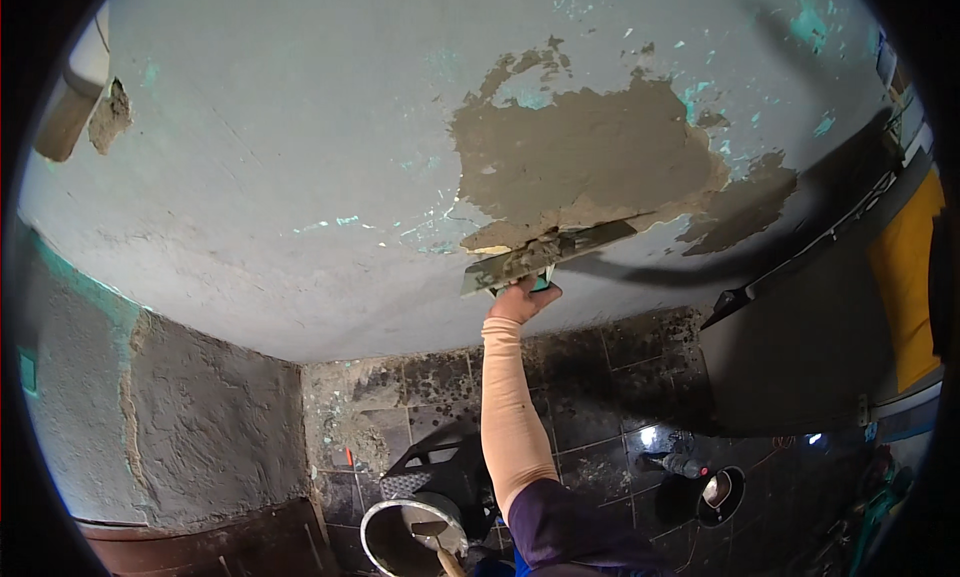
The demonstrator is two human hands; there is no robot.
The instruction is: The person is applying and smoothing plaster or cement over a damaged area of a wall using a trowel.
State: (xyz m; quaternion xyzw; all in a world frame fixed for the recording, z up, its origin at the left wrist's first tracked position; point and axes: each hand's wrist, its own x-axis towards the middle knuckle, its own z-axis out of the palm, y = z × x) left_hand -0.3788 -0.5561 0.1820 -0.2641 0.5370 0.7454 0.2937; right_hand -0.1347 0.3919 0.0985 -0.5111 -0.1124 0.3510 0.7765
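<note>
My right hand (525,301) reaches up to the wall with its fingers wrapped round the handle of a plastering trowel (487,275). The trowel's long blade is tilted, its right end higher, with wet grey-brown mortar (548,247) lying along it. Its far edge is at the lower border of a damp brown patch of plaster (590,147) on the grey wall (300,107). A ragged, chipped edge runs just above the blade. A pale sleeve covers my forearm. My left hand is outside the picture.
Below stands a bucket (368,525) with a wooden-handled trowel (447,552) in it, beside a black plastic crate (430,461). On the dark tiled floor (590,467) are a bottle (685,465) and a small black bucket (738,501). A dark panel (800,347) with yellow cloth (908,277) stands right.
</note>
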